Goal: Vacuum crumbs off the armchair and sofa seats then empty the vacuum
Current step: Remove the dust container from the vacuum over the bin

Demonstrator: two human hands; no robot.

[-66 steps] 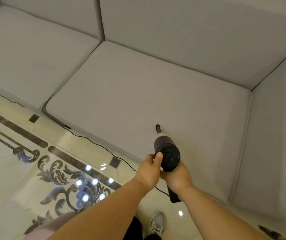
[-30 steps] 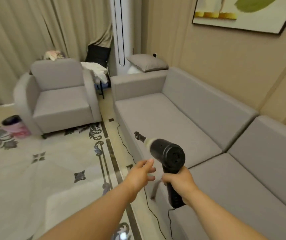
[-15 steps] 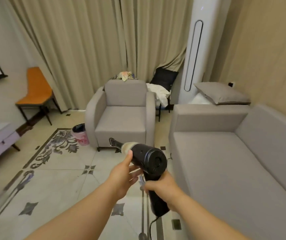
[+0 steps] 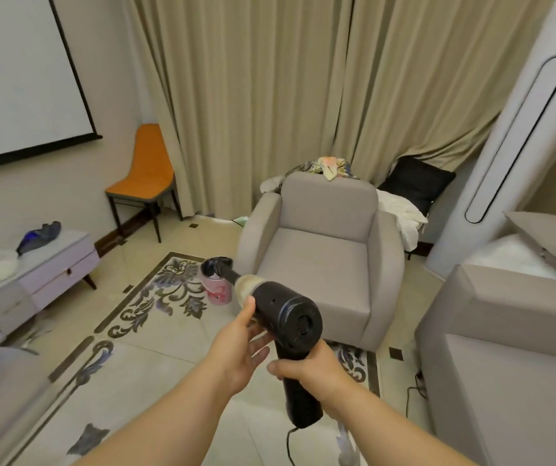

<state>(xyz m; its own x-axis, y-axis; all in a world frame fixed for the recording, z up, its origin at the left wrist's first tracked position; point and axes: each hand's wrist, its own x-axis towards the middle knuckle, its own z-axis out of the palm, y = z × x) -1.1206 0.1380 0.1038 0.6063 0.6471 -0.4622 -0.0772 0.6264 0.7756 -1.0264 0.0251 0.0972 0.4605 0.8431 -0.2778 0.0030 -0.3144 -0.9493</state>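
Right hand [image 4: 307,368] curled in a tight grip — left hand [image 4: 236,348] open-fingered, thumb raised.

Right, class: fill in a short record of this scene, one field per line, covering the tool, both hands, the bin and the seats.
Tool: black vacuum, corded
Right hand: grips the handle
Left hand: open, thumb and fingers against the barrel
Bin: pink, dark liner, on the floor left of the armchair
Armchair: grey, ahead
Sofa: grey, at right

a home living room: grey armchair [image 4: 320,250], sofa [image 4: 512,348], curtains [image 4: 270,95], projector screen [image 4: 17,72]
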